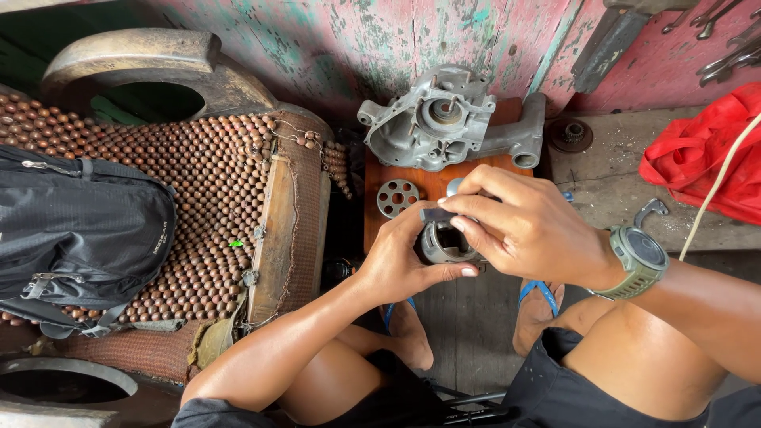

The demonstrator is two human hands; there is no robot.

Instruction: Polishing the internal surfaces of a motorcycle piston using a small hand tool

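The left hand (400, 257) is cupping a small round metal cylinder part (446, 242) from below, its fingers curling closed around the dull grey, hollow body. The right hand (527, 230) is arching over the top of it, fingertips pinching a small dark flat piece (437, 214) against the part's upper rim. The part is being held just above the near edge of a reddish wooden board (432, 184). On that board a rough cast-aluminium engine casing (448, 119) is lying, with a round bore at its centre, and beside it a flat grey disc pierced with round holes (397, 197). To the left a black woven-fabric backpack (79, 230) is sitting on a seat covered in brown wooden beads (214, 182). A crumpled red cloth bag (705, 154) is lying to the right
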